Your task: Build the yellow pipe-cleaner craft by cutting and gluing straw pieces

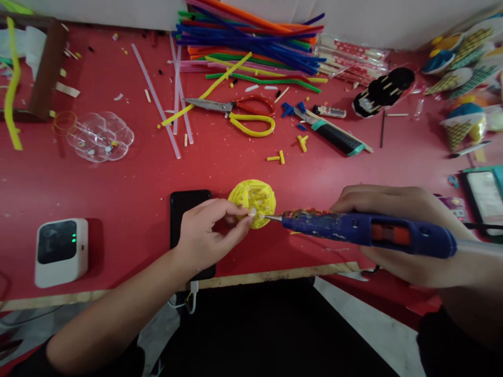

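A round yellow disc [257, 191], made of coiled fuzzy pipe cleaner with pale spots of glue on it, lies near the table's front edge. My left hand [208, 225] reaches in from the left, thumb and forefinger pinched at the disc's lower middle. At those fingertips is a small white piece [252, 212], too small to name. My right hand [408, 230] is wrapped around a blue hot glue gun [330, 228], largely hidden behind its body. The gun's metal nozzle points left and touches or nearly touches the disc beside my left fingertips.
A black phone [190, 201] lies partly under my left hand. Beyond the disc are scissors [251, 115], a cutter [338, 136], yellow scraps [281, 157] and a pile of pipe cleaners [255, 39]. A white device [61, 251] and a clear flower-shaped tray [102, 136] stand left.
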The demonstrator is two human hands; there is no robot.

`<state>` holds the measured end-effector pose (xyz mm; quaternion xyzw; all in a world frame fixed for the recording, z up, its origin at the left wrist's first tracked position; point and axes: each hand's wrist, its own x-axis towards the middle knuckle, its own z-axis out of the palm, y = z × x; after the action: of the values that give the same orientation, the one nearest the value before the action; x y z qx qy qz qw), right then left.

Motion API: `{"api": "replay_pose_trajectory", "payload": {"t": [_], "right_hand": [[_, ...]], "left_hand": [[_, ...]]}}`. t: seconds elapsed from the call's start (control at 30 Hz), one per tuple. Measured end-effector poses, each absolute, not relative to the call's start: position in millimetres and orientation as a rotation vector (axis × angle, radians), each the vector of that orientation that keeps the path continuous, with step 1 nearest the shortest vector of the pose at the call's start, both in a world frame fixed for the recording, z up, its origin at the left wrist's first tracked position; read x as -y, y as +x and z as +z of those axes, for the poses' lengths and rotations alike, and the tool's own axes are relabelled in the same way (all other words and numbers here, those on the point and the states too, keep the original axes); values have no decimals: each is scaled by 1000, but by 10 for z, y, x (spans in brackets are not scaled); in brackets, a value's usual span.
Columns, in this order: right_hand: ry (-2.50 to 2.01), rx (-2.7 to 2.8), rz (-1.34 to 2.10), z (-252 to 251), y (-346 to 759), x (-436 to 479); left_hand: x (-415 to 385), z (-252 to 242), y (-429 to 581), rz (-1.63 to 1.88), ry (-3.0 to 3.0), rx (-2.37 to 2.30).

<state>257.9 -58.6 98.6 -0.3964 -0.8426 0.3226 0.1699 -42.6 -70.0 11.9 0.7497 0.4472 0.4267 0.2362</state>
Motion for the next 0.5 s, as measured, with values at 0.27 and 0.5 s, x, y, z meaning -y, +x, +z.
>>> {"api": "replay_pose_trajectory", "payload": {"t": [0.27, 0.5], "right_hand": [[-1119, 2392, 940, 972, 2573, 577], [-1180, 2358, 991, 980, 2562, 619]], "left_hand": [[704, 114, -429, 1146, 2045, -1259], [707, 122, -423, 1148, 2051, -1250]]}}
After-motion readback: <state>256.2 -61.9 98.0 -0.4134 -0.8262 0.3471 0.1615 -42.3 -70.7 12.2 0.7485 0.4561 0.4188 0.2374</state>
